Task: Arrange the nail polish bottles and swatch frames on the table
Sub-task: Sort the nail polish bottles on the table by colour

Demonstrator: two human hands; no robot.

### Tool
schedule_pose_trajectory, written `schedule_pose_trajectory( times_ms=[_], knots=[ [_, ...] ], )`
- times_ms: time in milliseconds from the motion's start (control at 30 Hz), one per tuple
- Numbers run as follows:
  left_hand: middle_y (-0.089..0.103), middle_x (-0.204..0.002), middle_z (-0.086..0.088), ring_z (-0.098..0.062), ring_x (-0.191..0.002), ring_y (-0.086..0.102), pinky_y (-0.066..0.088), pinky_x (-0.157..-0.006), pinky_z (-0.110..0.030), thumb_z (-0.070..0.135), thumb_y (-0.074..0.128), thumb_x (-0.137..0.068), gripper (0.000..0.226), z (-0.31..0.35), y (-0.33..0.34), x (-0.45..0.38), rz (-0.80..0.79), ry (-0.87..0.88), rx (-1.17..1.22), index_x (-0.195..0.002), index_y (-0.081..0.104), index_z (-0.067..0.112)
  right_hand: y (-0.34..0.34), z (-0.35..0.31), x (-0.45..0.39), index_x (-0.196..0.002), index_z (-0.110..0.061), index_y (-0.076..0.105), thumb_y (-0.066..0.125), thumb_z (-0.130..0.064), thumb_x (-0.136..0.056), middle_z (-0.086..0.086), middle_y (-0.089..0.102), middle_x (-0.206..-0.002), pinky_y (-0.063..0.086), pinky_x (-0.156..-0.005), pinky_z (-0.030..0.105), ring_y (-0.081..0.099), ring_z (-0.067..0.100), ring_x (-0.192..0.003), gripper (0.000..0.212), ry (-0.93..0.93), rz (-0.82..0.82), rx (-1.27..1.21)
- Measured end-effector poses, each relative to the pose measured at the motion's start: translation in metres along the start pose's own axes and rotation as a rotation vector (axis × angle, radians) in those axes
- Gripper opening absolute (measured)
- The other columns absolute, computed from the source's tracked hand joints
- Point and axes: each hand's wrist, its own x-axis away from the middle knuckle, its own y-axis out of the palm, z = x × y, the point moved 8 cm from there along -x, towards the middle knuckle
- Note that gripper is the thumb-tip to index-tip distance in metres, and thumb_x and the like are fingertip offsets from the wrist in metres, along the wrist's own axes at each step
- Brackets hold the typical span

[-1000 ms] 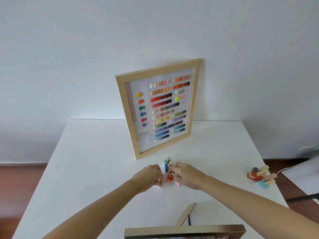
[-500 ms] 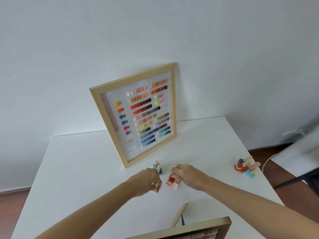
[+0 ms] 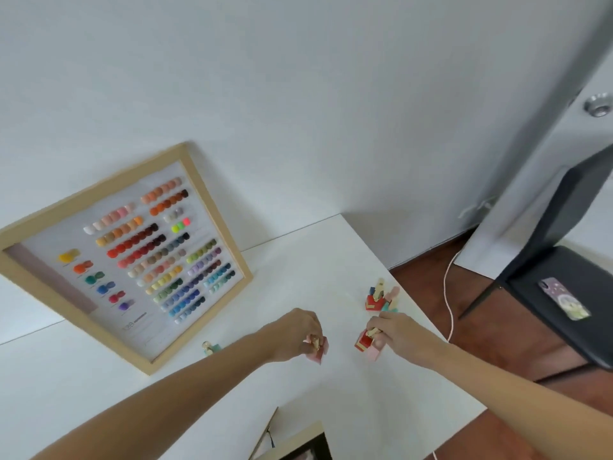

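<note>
A wooden swatch frame (image 3: 212, 227) with rows of coloured nail tips leans against the wall at the left of the white table (image 3: 315, 260). My left hand (image 3: 293, 333) grips a pink nail polish bottle (image 3: 320, 351) with a gold cap. My right hand (image 3: 394, 336) holds a red bottle (image 3: 363, 341) and a pale pink bottle (image 3: 374, 353) together. A teal bottle (image 3: 210, 348) stands alone by the frame's lower corner. A cluster of several bottles (image 3: 379, 298) sits near the table's right edge. A second frame (image 3: 292, 444) stands at the near edge.
A black chair (image 3: 564, 293) with a phone (image 3: 565, 298) on its seat stands to the right, beyond the table. A white cable (image 3: 447, 293) runs down over the brown floor beside the table's right edge.
Both hands have carried their bottles rightward, toward the cluster at the table's right edge, leaving the teal bottle behind by the frame. The camera has swung right and tilted.
</note>
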Motion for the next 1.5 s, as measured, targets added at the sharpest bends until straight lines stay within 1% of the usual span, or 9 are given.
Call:
schedule_pose_trajectory(
  times_ms=[200,300,433,500,633,900,1100,1300,1500],
  knots=[
    [0.065,-0.102,-0.012,-0.021,-0.098,0.059,0.05,-0.083,-0.033,0.007,0.063,-0.08,0.013,0.033,0.02,-0.079,-0.032,-0.017,-0.008,-0.09,0.07,0.004,-0.013,0.07,0.018,-0.114,-0.023,0.055,0.047,-0.019,-0.097,0.002,0.058,-0.1,0.048,-0.079,0.031,0.058,0.02,-0.088,0.02,0.06,0.002,0.039],
    [0.065,-0.104,-0.01,-0.021,-0.098,0.059,0.047,-0.08,-0.028,0.008,0.062,-0.082,0.01,0.041,0.028,-0.109,-0.005,-0.055,-0.016,-0.088,0.07,0.006,-0.02,0.092,0.016,-0.111,-0.02,0.056,0.045,-0.018,-0.097,0.002,0.057,-0.098,0.051,-0.076,0.034,0.058,0.02,-0.085,0.017,0.083,0.007,0.064],
    [0.062,-0.105,-0.013,-0.026,-0.096,0.058,0.05,-0.084,-0.035,0.009,0.058,-0.085,0.013,0.044,0.035,-0.136,0.02,-0.125,-0.051,-0.092,0.068,0.005,-0.024,0.104,0.007,-0.111,-0.016,0.055,0.046,-0.018,-0.097,-0.001,0.048,-0.089,0.049,-0.07,0.032,0.055,0.018,-0.077,0.016,0.074,0.002,0.118],
    [0.061,-0.105,-0.013,-0.027,-0.095,0.059,0.049,-0.082,-0.035,0.009,0.057,-0.086,0.016,0.044,0.037,-0.145,0.026,-0.156,-0.088,-0.095,0.069,0.003,-0.025,0.106,0.001,-0.111,-0.015,0.055,0.046,-0.018,-0.097,-0.002,0.045,-0.087,0.049,-0.069,0.033,0.054,0.018,-0.076,0.016,0.068,0.005,0.126],
    [0.061,-0.107,-0.014,-0.028,-0.096,0.059,0.05,-0.085,-0.037,0.006,0.055,-0.088,0.017,0.042,0.038,-0.158,0.048,-0.192,-0.119,-0.097,0.069,0.002,-0.027,0.107,-0.009,-0.112,-0.015,0.054,0.05,-0.011,-0.094,0.004,0.052,-0.092,0.052,-0.07,0.038,0.059,0.023,-0.079,0.019,0.067,0.029,0.129],
    [0.06,-0.112,-0.011,-0.027,-0.096,0.06,0.05,-0.087,-0.036,0.009,0.058,-0.09,0.016,0.038,0.039,-0.166,0.133,-0.214,-0.095,-0.1,0.071,0.006,-0.023,0.109,-0.017,-0.12,-0.022,0.051,0.064,-0.013,-0.088,0.003,0.059,-0.1,0.058,-0.072,0.031,0.064,0.02,-0.079,0.036,0.09,0.09,0.12],
    [0.055,-0.117,-0.009,-0.025,-0.098,0.058,0.05,-0.09,-0.037,0.02,0.064,-0.089,0.018,0.038,0.038,-0.162,0.107,-0.206,-0.089,-0.103,0.07,0.012,-0.027,0.107,-0.013,-0.129,-0.026,0.042,0.055,-0.026,-0.094,0.004,0.06,-0.109,0.057,-0.081,0.034,0.064,0.022,-0.091,0.037,0.091,0.132,0.024],
    [0.049,-0.13,-0.003,-0.021,-0.105,0.06,0.044,-0.086,-0.026,0.016,0.07,-0.084,0.035,0.032,0.014,-0.142,0.127,-0.183,0.001,-0.118,0.065,0.02,-0.045,0.098,-0.002,-0.137,-0.028,0.033,0.051,-0.046,-0.092,0.001,0.059,-0.108,0.057,-0.077,0.029,0.061,0.017,-0.089,0.052,0.09,0.225,0.099],
    [0.051,-0.129,0.002,-0.016,-0.104,0.062,0.048,-0.088,-0.028,0.018,0.07,-0.085,0.038,0.007,-0.027,-0.083,0.216,-0.198,0.073,-0.122,0.061,0.021,-0.073,0.047,-0.002,-0.126,-0.019,0.053,0.059,-0.037,-0.089,0.003,0.063,-0.113,0.052,-0.083,0.035,0.058,0.022,-0.1,0.041,-0.079,0.45,0.204]
  ],
)
